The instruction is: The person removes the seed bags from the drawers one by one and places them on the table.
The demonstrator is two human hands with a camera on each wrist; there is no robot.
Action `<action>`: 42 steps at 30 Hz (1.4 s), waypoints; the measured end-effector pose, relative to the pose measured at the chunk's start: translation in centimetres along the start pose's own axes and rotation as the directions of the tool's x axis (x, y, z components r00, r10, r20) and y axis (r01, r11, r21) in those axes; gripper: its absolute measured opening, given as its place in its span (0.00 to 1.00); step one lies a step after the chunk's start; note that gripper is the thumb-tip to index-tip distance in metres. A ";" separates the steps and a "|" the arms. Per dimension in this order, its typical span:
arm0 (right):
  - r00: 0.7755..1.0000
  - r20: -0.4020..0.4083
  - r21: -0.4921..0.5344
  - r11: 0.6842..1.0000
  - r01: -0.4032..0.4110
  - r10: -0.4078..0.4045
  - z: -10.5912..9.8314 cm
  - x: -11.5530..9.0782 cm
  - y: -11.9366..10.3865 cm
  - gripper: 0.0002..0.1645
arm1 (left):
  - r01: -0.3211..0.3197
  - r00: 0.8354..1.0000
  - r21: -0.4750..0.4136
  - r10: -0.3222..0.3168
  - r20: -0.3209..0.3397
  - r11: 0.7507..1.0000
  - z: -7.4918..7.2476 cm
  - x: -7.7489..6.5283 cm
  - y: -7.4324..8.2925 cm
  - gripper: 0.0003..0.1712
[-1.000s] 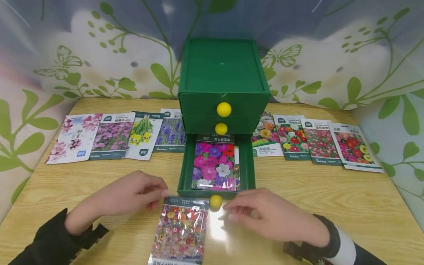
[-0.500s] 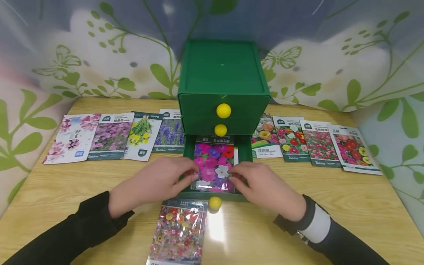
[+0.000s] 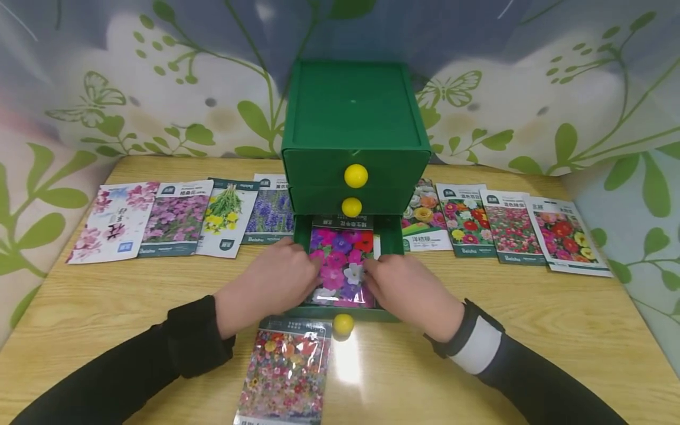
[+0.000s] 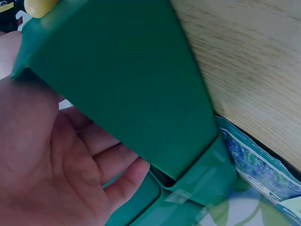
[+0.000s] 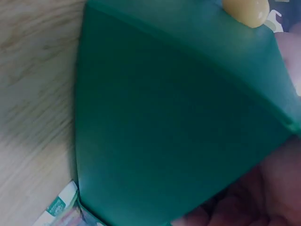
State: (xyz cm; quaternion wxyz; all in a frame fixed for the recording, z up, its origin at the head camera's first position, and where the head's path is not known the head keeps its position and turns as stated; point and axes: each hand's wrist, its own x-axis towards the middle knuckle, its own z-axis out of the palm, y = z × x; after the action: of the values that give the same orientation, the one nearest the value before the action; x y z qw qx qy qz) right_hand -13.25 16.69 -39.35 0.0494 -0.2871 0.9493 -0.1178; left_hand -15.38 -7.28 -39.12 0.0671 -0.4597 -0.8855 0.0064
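Observation:
A seed packet point(image 3: 336, 274) with purple, pink, red and white flowers lies in the pulled-out bottom drawer point(image 3: 313, 311) of a green drawer cabinet point(image 3: 353, 106). The white edge of another packet shows beneath its right side. My left hand point(image 3: 273, 277) reaches over the left drawer wall and grips the packet's left edge. From the opposite side, my right hand point(image 3: 411, 289) holds its right edge. In the left wrist view, curled fingers point(image 4: 115, 160) reach past the drawer's side wall. Both sets of fingertips are largely hidden.
Another seed packet point(image 3: 287, 372) lies on the table before the drawer, left of its yellow knob point(image 3: 343, 324). Several packets stand in rows left point(image 3: 177, 218) and right point(image 3: 467, 221) of the cabinet, near the patterned backdrop point(image 3: 186, 118). Two closed drawers sit above.
Both hands have moved from in front of the drawer up and inward over its side walls, and their fingers have closed at the flower packet's two edges. The packets have stayed in place.

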 end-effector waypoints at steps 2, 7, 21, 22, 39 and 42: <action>1.000 0.013 0.016 1.000 -0.005 0.005 0.1 0.2 0.0 0.06 | 0.023 0.999 -0.031 -0.022 0.023 0.999 0.1 0.2 -0.1 0.12; 0.999 0.025 0.059 0.998 -0.025 0.023 0.4 0.4 0.2 0.06 | 0.055 0.998 -0.114 -0.052 0.023 0.992 0.1 0.5 -0.1 0.16; 1.000 -0.002 0.059 0.998 -0.027 0.027 0.5 0.5 0.1 0.06 | 0.120 0.992 -0.137 -0.114 0.053 0.983 0.2 0.5 -0.1 0.16; 0.999 -0.005 0.065 0.997 -0.032 0.033 0.5 0.5 0.1 0.07 | 0.123 0.992 -0.149 -0.117 0.047 0.981 0.1 0.5 -0.1 0.17; 0.998 -0.034 0.025 0.999 -0.045 0.046 0.7 0.6 0.0 0.08 | 0.189 0.982 -0.111 -0.188 0.023 0.976 0.7 0.8 -0.2 0.25; 0.997 -0.057 0.042 0.998 -0.047 0.049 0.9 0.5 0.1 0.08 | 0.190 0.982 -0.145 -0.190 0.014 0.971 0.8 0.7 -0.2 0.24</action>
State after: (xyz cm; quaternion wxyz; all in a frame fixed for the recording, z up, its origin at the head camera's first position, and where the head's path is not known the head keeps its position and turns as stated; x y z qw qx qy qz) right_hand -13.59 16.29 -40.23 0.0304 -0.2596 0.9544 -0.1440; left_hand -16.07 -6.76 -39.79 0.0337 -0.3767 -0.9235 -0.0649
